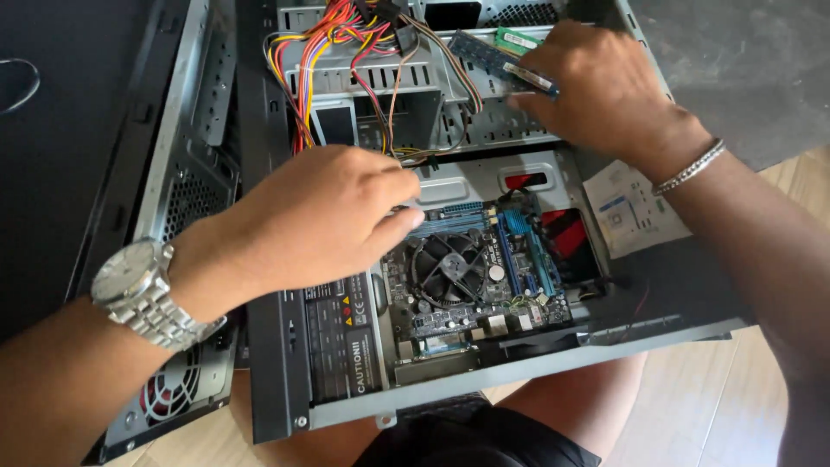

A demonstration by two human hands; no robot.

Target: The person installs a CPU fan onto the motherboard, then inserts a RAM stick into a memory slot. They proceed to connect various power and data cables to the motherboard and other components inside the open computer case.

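Over the open computer case (285,380), the right hand (596,86) pinched a thin, stiff, fragile blue memory stick (497,60) by its edges, the safest hold, while the left hand (320,216), fingers curled and holding nothing visible, reached toward the motherboard (484,285).

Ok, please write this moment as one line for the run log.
left hand: fingertips at motherboard edge, above cooler fan | right hand: holds memory stick over drive bay | case: open, on its side
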